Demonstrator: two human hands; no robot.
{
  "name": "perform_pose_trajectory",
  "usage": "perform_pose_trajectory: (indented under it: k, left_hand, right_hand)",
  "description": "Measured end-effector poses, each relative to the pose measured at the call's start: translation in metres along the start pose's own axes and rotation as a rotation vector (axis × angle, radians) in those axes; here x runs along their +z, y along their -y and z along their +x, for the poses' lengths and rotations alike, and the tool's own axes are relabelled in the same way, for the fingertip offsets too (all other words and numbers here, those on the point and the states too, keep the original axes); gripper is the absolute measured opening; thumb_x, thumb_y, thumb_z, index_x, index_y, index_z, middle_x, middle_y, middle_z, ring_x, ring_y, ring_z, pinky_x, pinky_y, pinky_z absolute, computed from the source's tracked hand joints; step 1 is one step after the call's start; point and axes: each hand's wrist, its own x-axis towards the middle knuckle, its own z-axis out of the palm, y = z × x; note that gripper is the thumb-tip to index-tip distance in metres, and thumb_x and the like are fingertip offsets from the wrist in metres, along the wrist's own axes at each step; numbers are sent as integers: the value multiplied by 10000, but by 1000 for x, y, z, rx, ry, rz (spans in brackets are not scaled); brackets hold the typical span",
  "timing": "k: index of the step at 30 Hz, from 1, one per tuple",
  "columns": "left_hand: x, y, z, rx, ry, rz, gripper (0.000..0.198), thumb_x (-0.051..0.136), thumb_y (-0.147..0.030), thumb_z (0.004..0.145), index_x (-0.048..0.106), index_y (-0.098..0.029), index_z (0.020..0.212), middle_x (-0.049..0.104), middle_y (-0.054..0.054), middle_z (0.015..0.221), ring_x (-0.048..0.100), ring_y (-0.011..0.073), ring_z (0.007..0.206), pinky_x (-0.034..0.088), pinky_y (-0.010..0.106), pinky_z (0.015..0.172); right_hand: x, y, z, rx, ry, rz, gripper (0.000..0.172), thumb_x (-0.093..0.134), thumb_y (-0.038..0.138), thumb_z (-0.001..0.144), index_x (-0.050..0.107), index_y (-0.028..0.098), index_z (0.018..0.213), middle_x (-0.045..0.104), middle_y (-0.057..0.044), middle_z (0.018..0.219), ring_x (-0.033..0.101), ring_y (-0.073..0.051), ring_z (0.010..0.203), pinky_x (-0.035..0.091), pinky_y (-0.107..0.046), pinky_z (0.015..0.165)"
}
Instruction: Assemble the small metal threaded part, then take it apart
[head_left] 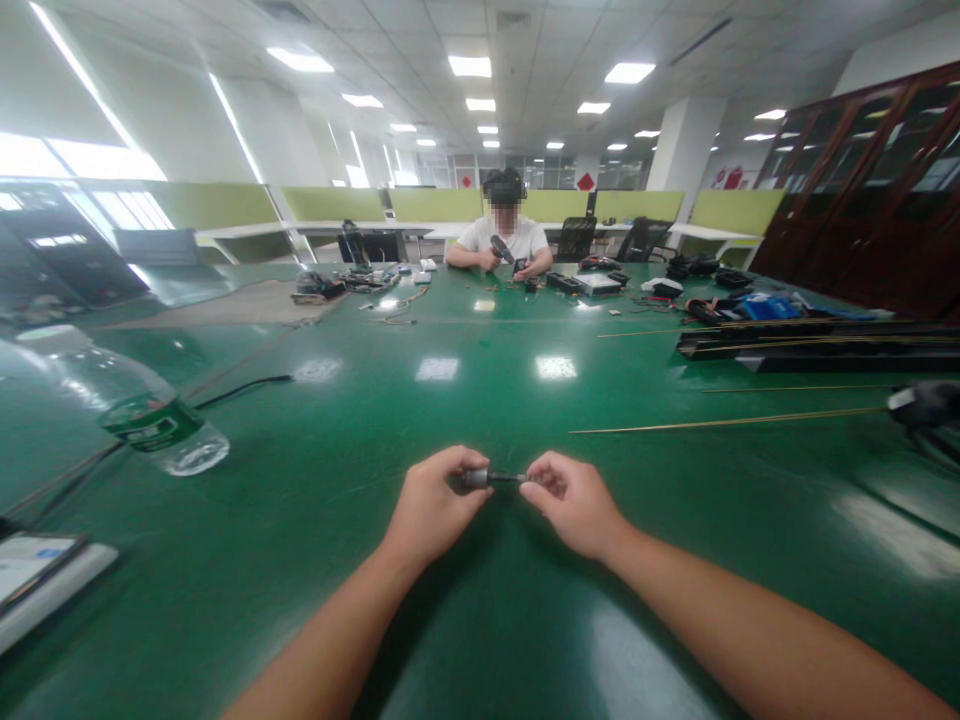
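Note:
Near the middle of the green table [480,580], my left hand [436,498] is closed around a small grey and black cylinder [477,478], thumb and fingers on its sides. A thin dark shaft [506,477] runs from the cylinder towards the right. My right hand [571,500] pinches the far end of this shaft between thumb and forefinger. The fingertips hide that end, so I cannot tell whether a separate small piece sits there. Both hands hover low over the table top, a short gap apart.
A clear plastic bottle [161,410] with a green label stands at left, beside a black cable [244,390]. A phone [37,565] lies lower left. Thin brass-coloured rods [720,420] and black rails [810,345] lie at right. Opposite sits a person [502,240] holding tools.

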Motion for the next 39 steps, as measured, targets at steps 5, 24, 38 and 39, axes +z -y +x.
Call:
perform_pose_trajectory:
  k: [5,24,38,39]
  left_hand:
    - [0,1,0,-5,-4,9,163,715,-138,693,690,-193,845,718,31,880,668,184,803,528,301,772]
    - [0,3,0,-9,-1,6,162,701,-158,695,687,-194,852,718,35,884,668,188,804,527,310,772]
    - [-11,28,17,-460,-250,-433,551,847,-464,622,628,-147,1015,735,78,915,672,179,788,488,250,679]
    - [-10,30,19,-484,-263,-501,590,836,-482,637,611,-143,1065,736,85,930,665,167,782,478,234,661]
  right_hand:
    - [0,0,0,0,5,6,108,643,273,831,652,167,849,635,5,680,548,-127,577,406,-220,535]
    - [1,-1,1,-10,-7,-1,107,649,277,826,653,172,844,645,5,696,550,-122,580,415,-221,557]
    - [-2,0,-2,-15,33,52,455,392,373,974,444,194,558,405,38,495,417,-115,488,306,-236,507]
    - [-2,1,-2,-27,37,28,482,377,371,975,401,196,527,366,37,486,385,-112,481,281,-242,501]
